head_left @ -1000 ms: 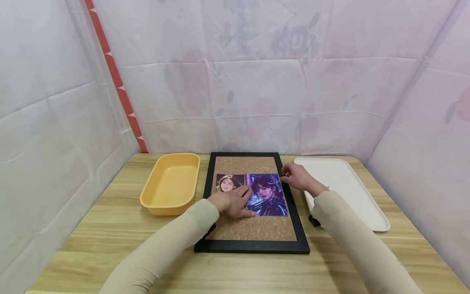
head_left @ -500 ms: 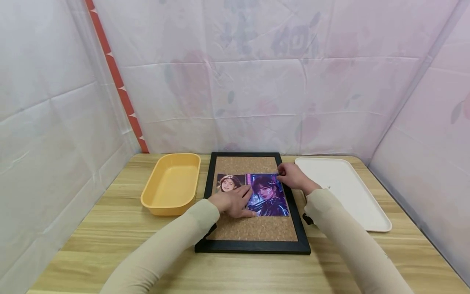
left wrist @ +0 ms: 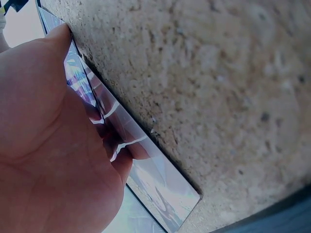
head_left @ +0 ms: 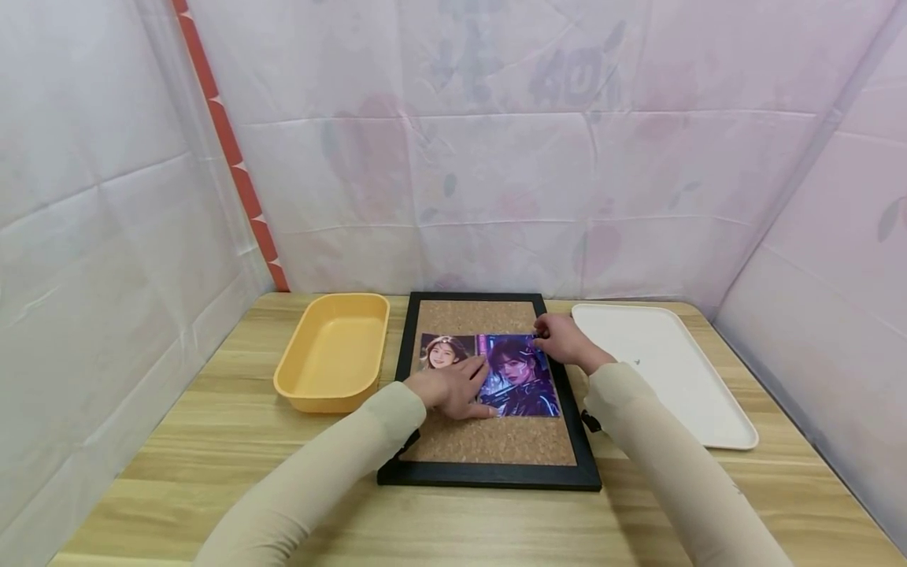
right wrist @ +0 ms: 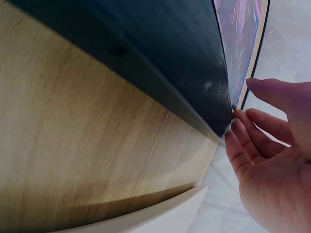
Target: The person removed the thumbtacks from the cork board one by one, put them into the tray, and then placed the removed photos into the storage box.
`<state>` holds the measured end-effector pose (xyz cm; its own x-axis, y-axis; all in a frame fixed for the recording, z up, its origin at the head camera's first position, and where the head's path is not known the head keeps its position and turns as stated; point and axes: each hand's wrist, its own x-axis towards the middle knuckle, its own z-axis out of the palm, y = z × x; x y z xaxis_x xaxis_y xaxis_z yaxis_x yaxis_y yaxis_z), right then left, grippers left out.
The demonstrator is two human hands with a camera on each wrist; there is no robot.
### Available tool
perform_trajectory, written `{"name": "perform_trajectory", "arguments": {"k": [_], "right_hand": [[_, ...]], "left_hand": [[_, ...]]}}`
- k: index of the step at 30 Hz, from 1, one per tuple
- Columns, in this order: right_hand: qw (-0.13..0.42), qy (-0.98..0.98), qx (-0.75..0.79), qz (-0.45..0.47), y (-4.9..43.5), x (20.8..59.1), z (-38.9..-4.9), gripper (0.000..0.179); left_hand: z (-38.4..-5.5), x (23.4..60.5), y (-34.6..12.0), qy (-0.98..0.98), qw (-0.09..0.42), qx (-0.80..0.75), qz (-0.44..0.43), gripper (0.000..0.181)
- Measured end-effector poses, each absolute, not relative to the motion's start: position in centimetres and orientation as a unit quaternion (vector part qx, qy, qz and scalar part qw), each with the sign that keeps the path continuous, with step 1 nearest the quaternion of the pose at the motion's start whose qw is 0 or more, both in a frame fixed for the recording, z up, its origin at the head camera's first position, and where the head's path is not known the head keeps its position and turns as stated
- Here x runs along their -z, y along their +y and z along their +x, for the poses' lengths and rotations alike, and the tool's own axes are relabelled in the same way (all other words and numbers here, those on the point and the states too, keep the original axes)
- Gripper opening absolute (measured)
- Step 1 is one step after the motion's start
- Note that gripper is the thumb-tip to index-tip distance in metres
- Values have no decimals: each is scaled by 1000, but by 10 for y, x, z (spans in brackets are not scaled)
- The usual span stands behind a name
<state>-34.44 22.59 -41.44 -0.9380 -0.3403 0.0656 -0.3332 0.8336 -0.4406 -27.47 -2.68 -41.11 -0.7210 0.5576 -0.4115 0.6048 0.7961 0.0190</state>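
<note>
Two picture prints lie side by side on a cork board: a portrait print (head_left: 441,352) at left and a purple-blue illustrated print (head_left: 523,378) at right. My left hand (head_left: 457,391) presses on them with spread fingers, covering much of the portrait; in the left wrist view its fingertips rest on the glossy prints. My right hand (head_left: 564,340) is at the upper right corner of the purple print, thumb and fingers bent around a small dark pin (right wrist: 234,108), mostly hidden by the fingertips. The cork board (head_left: 489,442) has a black frame (head_left: 489,475).
A yellow basin (head_left: 331,354) stands left of the board on the wooden table (head_left: 212,441). To the right lies a white tray (head_left: 680,378) with tiny dark things (head_left: 637,362) on it, partly behind the right arm. Pale fabric walls (head_left: 496,173) enclose the table.
My right hand has shifted slightly left, from over the frame's right edge to the purple print's upper corner. My left hand stays on the prints.
</note>
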Motion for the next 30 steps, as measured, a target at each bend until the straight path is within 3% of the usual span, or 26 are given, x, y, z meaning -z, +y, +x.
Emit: {"name": "perform_trajectory", "arguments": {"k": [30], "right_hand": [[6, 955, 248, -162, 224, 417, -345, 30]], "left_hand": [[-271, 408, -27, 924, 204, 59, 317, 90]]}}
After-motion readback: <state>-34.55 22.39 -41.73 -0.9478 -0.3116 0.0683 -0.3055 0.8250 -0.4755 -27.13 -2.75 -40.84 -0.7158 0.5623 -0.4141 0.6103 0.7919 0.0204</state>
